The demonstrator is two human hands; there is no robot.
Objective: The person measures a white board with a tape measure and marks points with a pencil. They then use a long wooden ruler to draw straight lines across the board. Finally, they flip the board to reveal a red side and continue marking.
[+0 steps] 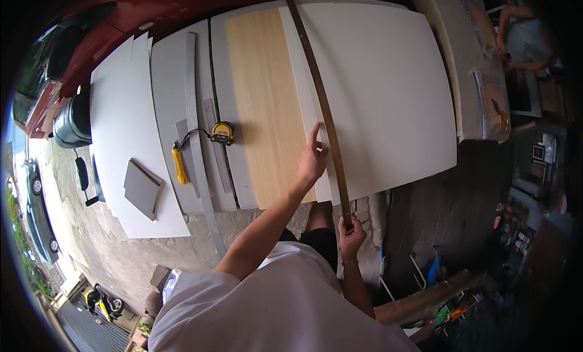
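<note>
A long, thin brown straight bar runs from the far edge of the work surface toward me, lying along the left part of a large white sheet. My right hand is closed around its near end, just off the sheet's front edge. My left hand rests on a narrow white strip left of the bar, index finger stretched forward and the other fingers partly bent, holding nothing. Left of that strip lies a light wood-grain panel.
Further left are a yellow-black tape measure, a yellow utility knife, a long metal ruler and small grey board pieces on a white sheet. A padded tan surface borders the right; another person is beyond it.
</note>
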